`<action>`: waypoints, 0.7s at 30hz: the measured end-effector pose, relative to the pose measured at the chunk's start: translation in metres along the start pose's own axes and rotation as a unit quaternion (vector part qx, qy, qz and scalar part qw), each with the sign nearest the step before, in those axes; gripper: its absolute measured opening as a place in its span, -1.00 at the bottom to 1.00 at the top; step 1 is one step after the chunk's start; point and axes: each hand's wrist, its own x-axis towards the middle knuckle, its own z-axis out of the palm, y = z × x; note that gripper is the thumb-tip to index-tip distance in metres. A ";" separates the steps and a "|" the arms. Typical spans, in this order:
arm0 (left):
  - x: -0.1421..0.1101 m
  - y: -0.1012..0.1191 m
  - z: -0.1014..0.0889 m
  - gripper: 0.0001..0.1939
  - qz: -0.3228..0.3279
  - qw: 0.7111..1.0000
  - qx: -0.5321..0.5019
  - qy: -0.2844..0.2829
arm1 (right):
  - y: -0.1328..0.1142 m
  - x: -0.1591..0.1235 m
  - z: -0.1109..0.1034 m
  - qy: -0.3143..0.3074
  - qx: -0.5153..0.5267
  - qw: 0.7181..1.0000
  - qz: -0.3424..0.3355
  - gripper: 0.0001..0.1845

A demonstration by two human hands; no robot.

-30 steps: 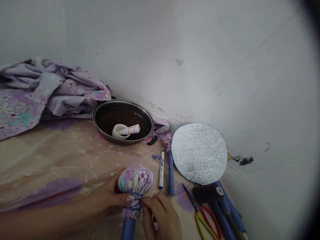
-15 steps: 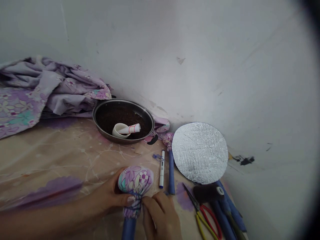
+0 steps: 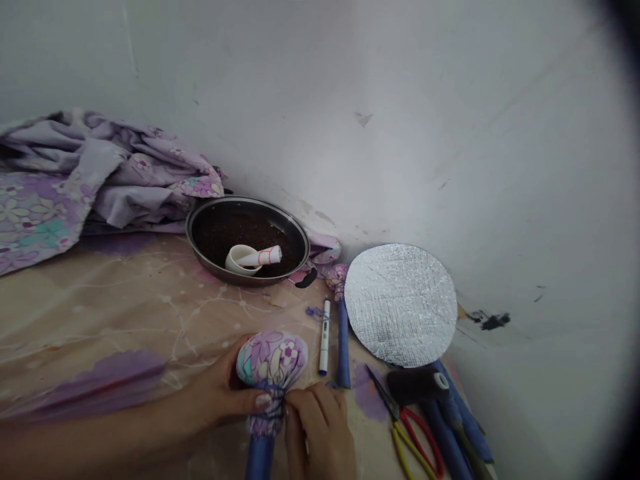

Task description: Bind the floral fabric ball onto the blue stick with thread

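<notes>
A stick with a rounded head wrapped in floral cloth (image 3: pixel 273 357) stands near the bottom middle, its blue handle (image 3: pixel 260 457) running out of the lower edge. Dark thread (image 3: pixel 274 395) is wound round the gathered cloth at its neck. My left hand (image 3: pixel 227 387) is closed round the head and neck from the left, the thumb pressing on the winding. On the other side, my right hand (image 3: pixel 323 427) has its fingers pinched together against the neck. What those fingertips hold is too small to make out.
Behind is a pan (image 3: pixel 247 280) of dark loose material, with a white cup (image 3: pixel 235 261) and a paper roll (image 3: pixel 267 256). Rightward lie a marker (image 3: pixel 325 340), another cloth-headed stick (image 3: pixel 343 347), a silver foil disc (image 3: pixel 400 307), a thread spool (image 3: pixel 415 386) and scissors (image 3: pixel 407 427). Bunched floral cloth (image 3: pixel 115 173) lies left.
My right hand has shifted very slightly, its fingers still at the neck of the stick. My left hand and the other things look the same.
</notes>
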 end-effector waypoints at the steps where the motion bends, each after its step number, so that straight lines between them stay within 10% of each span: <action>1: -0.001 0.000 0.000 -0.18 -0.001 1.000 0.003 0.006 | 0.000 0.000 0.000 0.003 0.005 1.000 0.002 -0.60; 21: 0.003 -0.009 -0.010 -0.17 -0.011 0.999 -0.033 0.014 | 0.006 0.002 -0.002 -0.010 -0.004 0.999 -0.030 -0.50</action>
